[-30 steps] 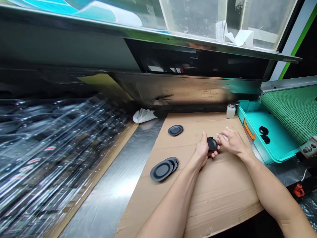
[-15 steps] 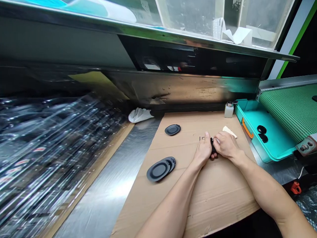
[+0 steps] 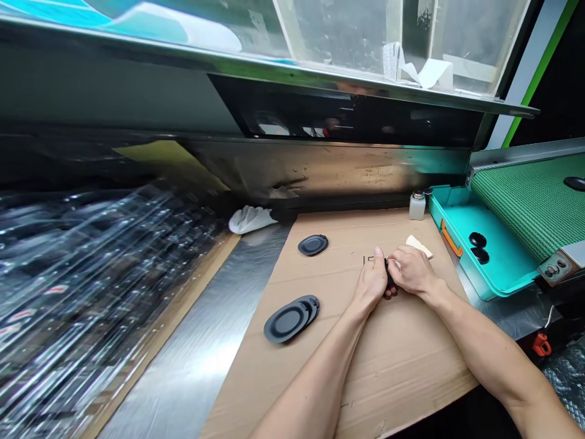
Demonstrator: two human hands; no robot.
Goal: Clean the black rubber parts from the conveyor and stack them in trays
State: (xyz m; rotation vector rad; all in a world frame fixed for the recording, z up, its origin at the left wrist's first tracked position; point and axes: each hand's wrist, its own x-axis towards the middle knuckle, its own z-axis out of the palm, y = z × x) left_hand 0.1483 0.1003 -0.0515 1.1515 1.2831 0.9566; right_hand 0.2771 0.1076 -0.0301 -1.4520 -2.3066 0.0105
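Observation:
My left hand is closed around a black plastic part, mostly hidden between my palms. My right hand is pressed up against it, fingers pinched at the part's upper edge; whether they hold something small is hidden. Both hands are over the cardboard sheet. To their left lie a dark grey oval plastic piece and, closer to me, a small overlapping stack of similar oval pieces. A cream-coloured folded pad sits just beyond my right hand.
A turquoise tray with black pieces stands at right, beside a green conveyor belt carrying a black piece. A white bottle stands at the back. Clear plastic packs fill the left; a white glove lies near them.
The view has shifted slightly, so the scene sits a little further left and lower. My hands stay together on the black part; nothing on the cardboard has visibly moved.

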